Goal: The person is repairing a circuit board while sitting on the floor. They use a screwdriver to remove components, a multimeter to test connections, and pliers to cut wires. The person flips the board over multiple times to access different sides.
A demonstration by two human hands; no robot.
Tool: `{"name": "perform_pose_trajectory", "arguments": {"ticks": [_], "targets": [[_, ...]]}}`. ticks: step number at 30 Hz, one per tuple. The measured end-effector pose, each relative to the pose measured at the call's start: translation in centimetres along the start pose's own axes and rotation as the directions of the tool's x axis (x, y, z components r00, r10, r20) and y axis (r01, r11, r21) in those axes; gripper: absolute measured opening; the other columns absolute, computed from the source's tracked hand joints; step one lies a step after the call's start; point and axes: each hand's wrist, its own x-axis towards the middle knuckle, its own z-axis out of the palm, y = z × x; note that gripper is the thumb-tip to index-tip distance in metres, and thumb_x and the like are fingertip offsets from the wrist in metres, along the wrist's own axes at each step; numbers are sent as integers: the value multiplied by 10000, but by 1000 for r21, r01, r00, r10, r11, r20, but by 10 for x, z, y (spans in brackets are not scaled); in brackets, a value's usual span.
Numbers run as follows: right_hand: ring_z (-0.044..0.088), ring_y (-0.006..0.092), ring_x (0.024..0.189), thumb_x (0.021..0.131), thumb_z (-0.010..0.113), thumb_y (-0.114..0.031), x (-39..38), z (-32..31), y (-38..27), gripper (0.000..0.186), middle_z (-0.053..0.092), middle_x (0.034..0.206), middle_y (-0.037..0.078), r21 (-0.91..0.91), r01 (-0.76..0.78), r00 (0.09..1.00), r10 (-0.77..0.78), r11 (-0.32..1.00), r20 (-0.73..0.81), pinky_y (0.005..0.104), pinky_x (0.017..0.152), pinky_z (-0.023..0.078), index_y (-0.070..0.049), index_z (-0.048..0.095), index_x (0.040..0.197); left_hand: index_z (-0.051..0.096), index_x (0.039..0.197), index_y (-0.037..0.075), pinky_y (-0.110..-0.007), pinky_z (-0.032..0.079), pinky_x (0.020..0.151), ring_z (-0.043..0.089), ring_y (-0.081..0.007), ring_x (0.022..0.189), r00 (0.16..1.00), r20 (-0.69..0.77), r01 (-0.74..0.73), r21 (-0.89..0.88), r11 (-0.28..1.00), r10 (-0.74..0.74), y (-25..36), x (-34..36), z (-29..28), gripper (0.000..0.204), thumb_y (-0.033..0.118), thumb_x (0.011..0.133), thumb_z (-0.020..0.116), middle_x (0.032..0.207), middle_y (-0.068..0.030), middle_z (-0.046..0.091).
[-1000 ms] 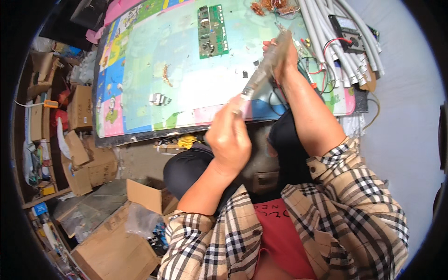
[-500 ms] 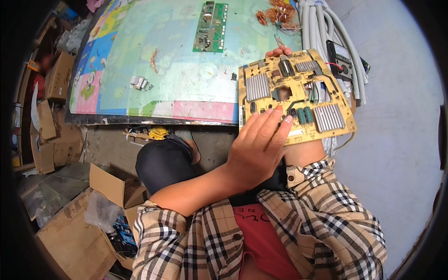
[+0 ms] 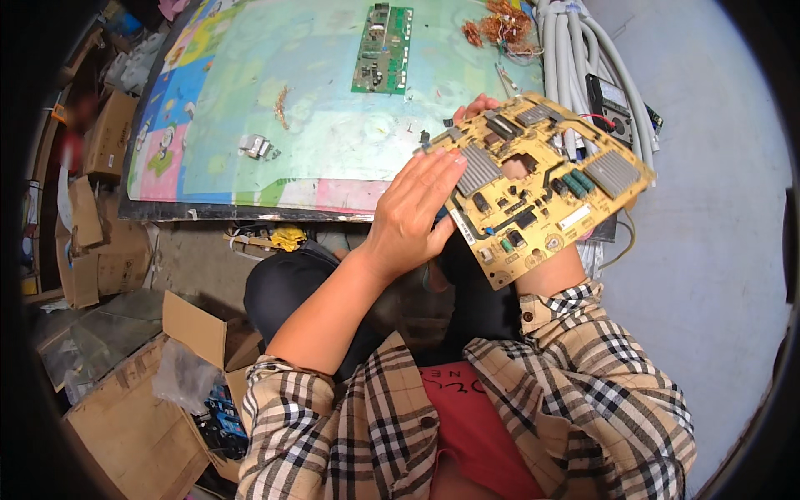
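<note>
A yellow circuit board (image 3: 542,217) with grey finned heat sinks and green cylindrical parts is held tilted over my lap, near the table's right front corner. My left hand (image 3: 412,204) is at its left edge, fingers together and lying over the edge by one heat sink (image 3: 478,172), thumb low along the side. From beneath, my right hand (image 3: 477,107) supports the board. Its fingertips show past the far edge and some skin through the board's cut-out; the rest is hidden.
On the table mat (image 3: 225,100) lie a green circuit board (image 3: 382,50), a copper wire tangle (image 3: 504,29) and a small metal part (image 3: 257,147). Grey tubes (image 3: 571,50) and a multimeter (image 3: 611,104) sit to the right. An open cardboard box (image 3: 196,329) stands at lower left.
The yellow board has turned clockwise, its near left corner swinging toward me. My left hand has moved from the board's near middle to its left edge.
</note>
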Motion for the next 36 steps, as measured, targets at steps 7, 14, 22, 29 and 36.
{"name": "perform_pose_trajectory", "arguments": {"ticks": [7,14,22,29,36], "targets": [[594,290,1004,958,386,-412,21,14,-4,424,630,1010,145,-450,-449,893,363,772,-267,479,906,470,-33,578,954,578,1129,-88,-361,510,860,647,-315,997,979,-170,96,-100,990,-112,-3,9,-7,434,86,758,721,1071,-217,645],[628,134,824,924,529,-187,43,1,-47,262,621,950,73,-896,-331,940,19,297,-341,230,645,501,5,610,1083,606,977,-31,-285,454,655,550,-117,744,524,-312,550,-586,595,-792,-37,-1,-54,212,172,933,566,875,-65,622],[527,105,494,814,527,-81,47,-54,-117,148,620,657,54,-963,-267,856,-453,29,-251,265,431,387,-1,648,843,533,1138,-84,-387,543,754,638,-250,871,308,-176,307,-912,273,-935,-82,-12,-70,333,176,932,568,1056,-164,622],[554,177,533,804,523,-146,49,-121,-193,191,639,678,77,-711,-529,830,-457,-464,-319,314,484,423,-23,664,838,523,1144,-92,-430,566,758,649,-273,886,304,-75,242,-958,153,-950,-93,-12,-66,362,183,919,593,1069,-180,623],[657,260,702,696,640,-165,51,-142,-172,235,684,841,169,-37,-350,896,-323,-936,-305,374,554,483,-6,695,860,578,1066,-69,-402,572,699,659,-252,789,252,-62,235,-964,123,-966,-94,-14,-66,302,140,866,668,966,-150,649]]}}
